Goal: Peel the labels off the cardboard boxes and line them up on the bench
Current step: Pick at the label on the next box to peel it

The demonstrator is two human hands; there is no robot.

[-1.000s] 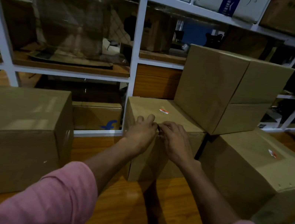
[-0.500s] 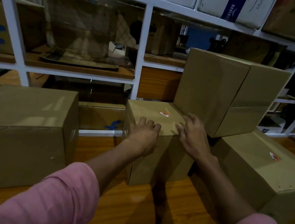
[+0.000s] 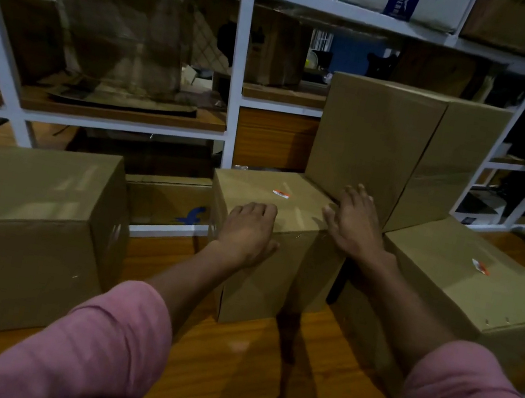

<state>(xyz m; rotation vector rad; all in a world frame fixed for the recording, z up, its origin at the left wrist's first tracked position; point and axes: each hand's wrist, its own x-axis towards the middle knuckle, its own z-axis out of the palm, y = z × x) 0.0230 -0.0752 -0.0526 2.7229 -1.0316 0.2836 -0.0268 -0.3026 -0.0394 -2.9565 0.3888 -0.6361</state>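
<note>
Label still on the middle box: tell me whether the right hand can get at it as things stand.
Probably yes. The right hand lies open on the middle box top, beside the orange label, with bare cardboard between them. The tall box behind doesn't cover it.

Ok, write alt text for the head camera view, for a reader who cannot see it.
A person in pink sleeves rests the left hand and the right hand on a small brown cardboard box that bears a small red and white label. It stands on a wooden bench among larger cardboard boxes, before white shelving.
</note>
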